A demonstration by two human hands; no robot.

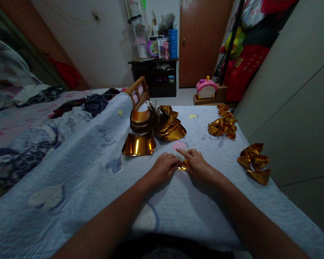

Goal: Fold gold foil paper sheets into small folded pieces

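Observation:
Between my two hands lies a small piece of shiny gold foil paper, mostly covered by fingers. My left hand has its fingers curled and closed on the paper's left end. My right hand presses on its right side, with the index finger stretched out to the left and the other fingers bent. Just beyond the hands are a stack of flat gold foil sheets and a fanned pile of more sheets. Folded gold foil pieces sit in a group to the right.
A light blue quilted cover lies under everything. More folded foil pieces are at its far right. A wooden frame stands behind the sheets, and a pink toy is beyond the far edge. A pale cabinet borders the right side.

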